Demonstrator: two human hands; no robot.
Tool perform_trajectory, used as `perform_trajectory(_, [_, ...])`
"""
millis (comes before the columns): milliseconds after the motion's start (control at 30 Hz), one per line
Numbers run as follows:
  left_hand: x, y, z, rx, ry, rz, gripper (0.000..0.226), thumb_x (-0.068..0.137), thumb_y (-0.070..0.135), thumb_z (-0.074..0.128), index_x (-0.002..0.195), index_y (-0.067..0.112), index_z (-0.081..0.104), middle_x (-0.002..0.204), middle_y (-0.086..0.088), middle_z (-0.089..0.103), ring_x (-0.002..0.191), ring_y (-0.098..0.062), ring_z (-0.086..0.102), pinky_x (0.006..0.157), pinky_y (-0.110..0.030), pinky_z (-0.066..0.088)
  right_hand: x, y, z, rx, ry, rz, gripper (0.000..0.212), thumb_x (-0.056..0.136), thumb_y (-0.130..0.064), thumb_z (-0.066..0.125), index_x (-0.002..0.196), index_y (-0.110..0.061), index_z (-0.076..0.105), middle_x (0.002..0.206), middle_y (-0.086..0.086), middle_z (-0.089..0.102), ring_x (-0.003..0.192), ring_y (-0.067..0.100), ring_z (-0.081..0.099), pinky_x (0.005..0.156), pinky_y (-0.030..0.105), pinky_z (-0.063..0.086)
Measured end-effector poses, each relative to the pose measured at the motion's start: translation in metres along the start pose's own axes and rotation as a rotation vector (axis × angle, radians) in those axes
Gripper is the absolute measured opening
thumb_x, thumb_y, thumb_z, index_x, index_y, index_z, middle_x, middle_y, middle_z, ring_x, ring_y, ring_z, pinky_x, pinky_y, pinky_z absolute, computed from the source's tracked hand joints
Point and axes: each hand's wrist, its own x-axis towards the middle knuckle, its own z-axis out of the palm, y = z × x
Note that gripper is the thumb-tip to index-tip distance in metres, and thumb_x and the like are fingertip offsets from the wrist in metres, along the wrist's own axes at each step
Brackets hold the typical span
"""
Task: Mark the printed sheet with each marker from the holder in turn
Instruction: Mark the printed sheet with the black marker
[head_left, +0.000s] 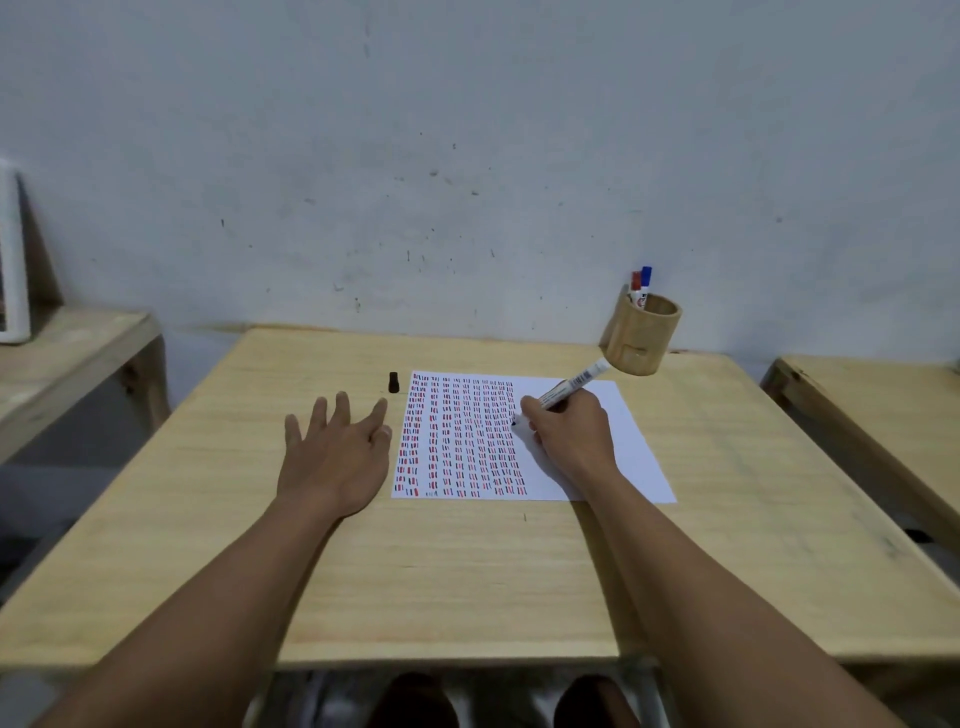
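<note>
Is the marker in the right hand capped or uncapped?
Uncapped: the marker shows a bare black tip on the sheet, and a black cap stands on the table.

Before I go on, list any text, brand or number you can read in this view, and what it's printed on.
No text here can be read.
Marker in the right hand: dark print on the white barrel, too blurred to read.
Markers in the holder: a label shows on the white barrel of the blue-capped marker, too small to read.
Sheet: only columns of short red, blue and black dashes, no words.
</note>
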Motion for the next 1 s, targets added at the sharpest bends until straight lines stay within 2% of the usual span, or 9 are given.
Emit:
perform_trajectory(100, [0.000,0.001,0.000,-0.001,-0.001,0.000,0.056,0.103,0.047,0.014,0.159,0.042,0.013,0.170,-0.007,0.005,0.157,-0.030,-0.003,0.123,-0.057,-0.004,0.000,0.001,0.001,0.000,-0.005,-0.002,0.032,0.084,-0.031,0.068,0.075,-0.001,0.070,0.071,0.008,0.074,0.068,0.020,0.071,0.054,0.027,0.047])
perform_trajectory(367, [-0.001,0.001,0.000,0.003,-0.002,0.002,0.056,0.103,0.047,0.015,0.159,0.042,0.014,0.170,-0.008,0.006,0.157,-0.030,-0.002,0.123,-0.057,-0.003,0.001,0.002,0.001,-0.019,-0.016,-0.021,0.038,0.085,-0.030,0.068,0.076,0.007,0.068,0.073,0.017,0.073,0.072,0.028,0.070,0.053,0.028,0.044])
perform_trajectory(533, [-0.002,0.001,-0.001,-0.026,0.016,-0.003,0.055,0.103,0.048,0.018,0.158,0.041,0.018,0.170,-0.008,0.009,0.157,-0.030,0.000,0.123,-0.057,-0.002,0.000,0.001,0.000,-0.020,-0.025,-0.013,0.036,0.084,-0.027,0.068,0.078,0.008,0.069,0.075,0.019,0.074,0.061,0.022,0.064,0.052,0.028,0.045])
perform_trajectory(633, [-0.001,0.003,0.000,-0.085,0.032,-0.035,0.055,0.101,0.048,0.026,0.156,0.039,0.028,0.168,-0.007,0.018,0.156,-0.029,0.006,0.123,-0.056,0.001,0.002,0.001,-0.001,0.035,-0.011,0.017,0.034,0.085,-0.030,0.068,0.080,0.003,0.070,0.076,0.014,0.074,0.071,0.025,0.070,0.061,0.035,0.052])
perform_trajectory(667, [0.001,0.005,-0.001,-0.108,0.050,-0.053,0.055,0.100,0.046,0.030,0.154,0.037,0.034,0.166,-0.007,0.024,0.155,-0.029,0.012,0.123,-0.056,0.004,0.003,0.000,-0.001,0.069,-0.005,0.028,0.032,0.085,-0.031,0.068,0.082,0.000,0.071,0.077,0.011,0.074,0.073,0.024,0.070,0.064,0.037,0.053])
perform_trajectory(733, [0.006,0.009,-0.007,-0.151,0.131,-0.083,0.051,0.096,0.039,0.040,0.145,0.028,0.047,0.154,-0.007,0.046,0.146,-0.031,0.034,0.119,-0.056,0.020,0.005,-0.003,-0.003,0.130,0.010,0.033,0.027,0.086,-0.032,0.069,0.087,-0.006,0.071,0.081,0.005,0.073,0.077,0.019,0.068,0.065,0.033,0.048])
perform_trajectory(800, [0.013,0.014,-0.014,-0.218,0.211,-0.078,0.047,0.095,0.029,0.046,0.141,0.021,0.048,0.141,-0.008,0.057,0.131,-0.032,0.050,0.108,-0.049,0.036,0.007,-0.009,-0.006,0.171,0.017,0.014,0.022,0.088,-0.032,0.070,0.091,-0.010,0.070,0.083,0.001,0.071,0.078,0.016,0.066,0.065,0.030,0.046])
perform_trajectory(900, [0.030,0.019,-0.021,-0.302,0.215,0.016,0.059,0.100,0.018,0.048,0.156,0.023,0.030,0.149,-0.008,0.048,0.132,-0.030,0.050,0.101,-0.043,0.043,0.006,-0.021,-0.008,0.302,-0.025,0.010,0.020,0.090,-0.032,0.072,0.086,-0.014,0.068,0.072,-0.001,0.065,0.063,0.016,0.060,0.060,0.036,0.051])
perform_trajectory(1000, [0.047,0.018,-0.023,-0.245,0.160,0.120,0.068,0.099,0.008,0.049,0.159,0.028,0.024,0.151,-0.004,0.044,0.130,-0.028,0.051,0.096,-0.039,0.047,0.004,-0.031,-0.009,0.508,-0.085,0.105,0.019,0.093,-0.026,0.071,0.092,-0.007,0.069,0.068,0.002,0.061,0.056,0.013,0.055,0.050,0.024,0.049])
